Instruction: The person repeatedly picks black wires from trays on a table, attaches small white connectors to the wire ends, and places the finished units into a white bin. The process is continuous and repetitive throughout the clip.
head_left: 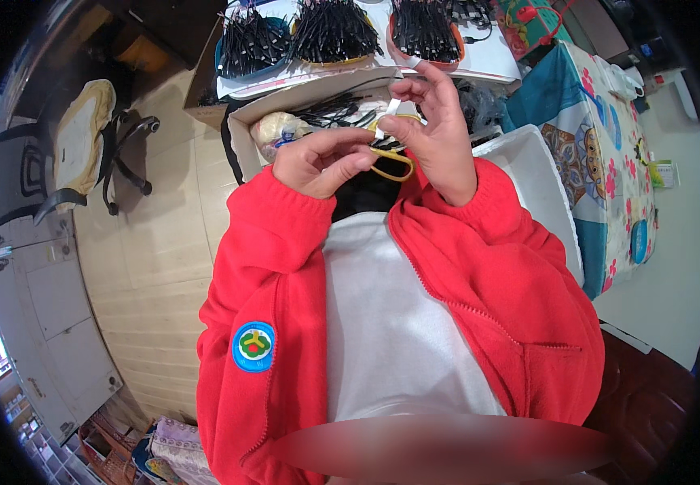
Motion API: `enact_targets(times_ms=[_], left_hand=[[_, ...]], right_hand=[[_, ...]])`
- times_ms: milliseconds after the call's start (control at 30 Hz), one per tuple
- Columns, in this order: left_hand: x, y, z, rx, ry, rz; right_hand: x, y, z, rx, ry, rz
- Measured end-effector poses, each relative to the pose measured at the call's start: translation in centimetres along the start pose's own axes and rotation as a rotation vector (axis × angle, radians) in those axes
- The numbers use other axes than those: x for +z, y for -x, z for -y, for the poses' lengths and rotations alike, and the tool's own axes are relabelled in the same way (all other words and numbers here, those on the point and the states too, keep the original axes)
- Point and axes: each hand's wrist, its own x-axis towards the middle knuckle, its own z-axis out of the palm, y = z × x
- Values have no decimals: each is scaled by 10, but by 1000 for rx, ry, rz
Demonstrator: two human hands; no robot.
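Red fleece sleeves rise from the lower edge and meet near twelve o'clock, where both hands work close together above an open cardboard box [245, 121]. The left hand [317, 162] is curled narrow, fingertips pinched on a dark bundle beside yellow scissor handles [390, 166]. The right hand [439, 133] pinches a small white strip [393, 107] between thumb and forefinger, other fingers loosely spread. Black cables [329, 109] lie in the box just beyond the hands. At twelve, three bowls of black cable bundles [334, 32] crowd the table edge. At nine an office chair [83, 149] stands on open floor; at three a patterned cloth [609, 153] drapes close by, leaving little room there
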Motion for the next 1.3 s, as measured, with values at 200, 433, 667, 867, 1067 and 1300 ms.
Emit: enact_targets(times_ms=[200,433,667,867,1067,1300], left_hand=[[2,-8,3,-40,110,8],[-1,-7,6,-7,56,13],[-1,-7,9,-1,87,-26],[6,-6,7,45,66,-60],[10,-5,7,98,38,-65],[6,-2,3,10,38,-24]], right_hand=[[3,2,0,37,-77,69],[-4,1,8,312,-398,143],[-7,5,12,394,-470,182],[0,5,6,347,-413,187],[4,3,6,324,-347,172],[6,2,-1,66,-80,118]])
